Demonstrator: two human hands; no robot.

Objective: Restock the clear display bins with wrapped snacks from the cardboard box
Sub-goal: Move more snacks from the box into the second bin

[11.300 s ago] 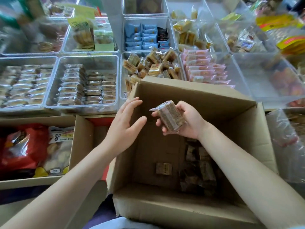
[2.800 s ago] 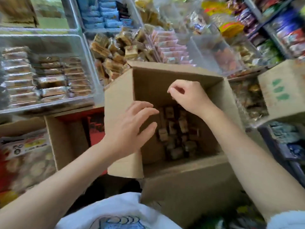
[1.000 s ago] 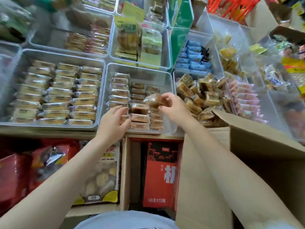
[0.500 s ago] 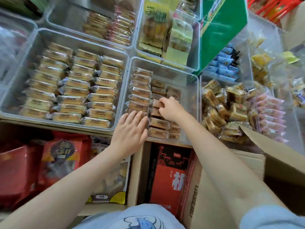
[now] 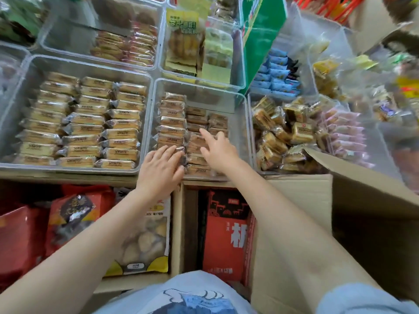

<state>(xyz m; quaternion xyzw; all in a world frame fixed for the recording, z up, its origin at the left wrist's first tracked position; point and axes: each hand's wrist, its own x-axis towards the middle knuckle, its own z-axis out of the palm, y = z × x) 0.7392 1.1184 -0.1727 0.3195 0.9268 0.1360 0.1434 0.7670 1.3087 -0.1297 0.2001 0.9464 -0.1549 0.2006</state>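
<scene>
A clear display bin [image 5: 238, 103] at centre holds rows of wrapped brown snacks [image 5: 172, 121]. My left hand [image 5: 162, 169] lies flat over the snacks at the bin's front edge, fingers straight. My right hand [image 5: 217, 148] reaches over the middle rows with fingers spread and holds nothing; its fingertips touch the wrappers. The open cardboard box [image 5: 340, 200] stands at lower right, its inside dark and its contents hidden.
A larger clear bin [image 5: 25, 64] of yellow wrapped cakes sits to the left. Another bin of square gold snacks [image 5: 283, 132] is on the right. More bins stand behind. Below the shelf are red packs [image 5: 224, 232] and bagged goods [image 5: 145, 241] in cartons.
My right hand set the brown snack into the centre bin and let go; its fingers have since straightened. My left hand slid forward onto the front row. The view tilted down and closer.
</scene>
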